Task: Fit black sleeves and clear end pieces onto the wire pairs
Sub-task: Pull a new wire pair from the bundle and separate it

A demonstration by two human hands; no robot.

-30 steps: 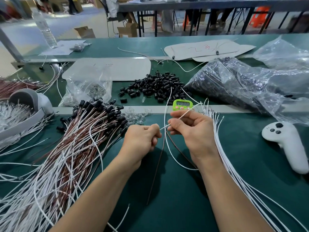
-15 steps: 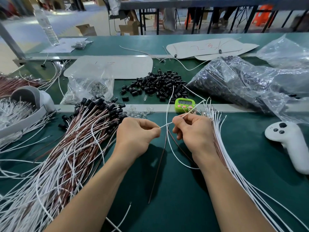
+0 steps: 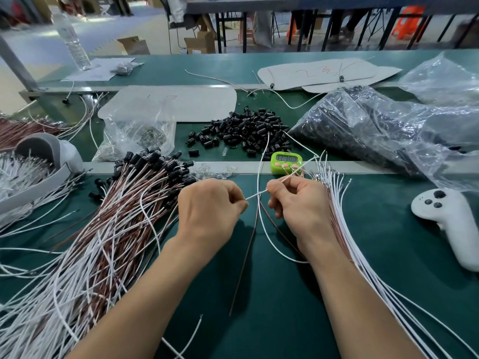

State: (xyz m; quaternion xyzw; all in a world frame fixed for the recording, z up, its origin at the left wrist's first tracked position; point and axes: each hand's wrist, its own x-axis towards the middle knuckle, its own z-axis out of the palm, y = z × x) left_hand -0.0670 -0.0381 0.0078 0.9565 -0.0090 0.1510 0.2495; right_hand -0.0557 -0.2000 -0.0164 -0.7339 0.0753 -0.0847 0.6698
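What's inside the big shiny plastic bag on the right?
Through the clear bag you can see lots of small black sleeves, like the loose pile beside it. Crumpled folds hide its far right end.

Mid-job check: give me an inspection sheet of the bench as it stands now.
Surface: green mat, wires over both sides.
Job's things: black sleeves heaped at the back; clear pieces along the mat's far edge; sleeved pairs piled left.
Clutter: timer, controller, bags, bottle.
Grippers: left hand and right hand both pinch one white wire.
Cables: bare wires fanned right; brown wire between the arms.
Surroundings: tables and boxes behind.
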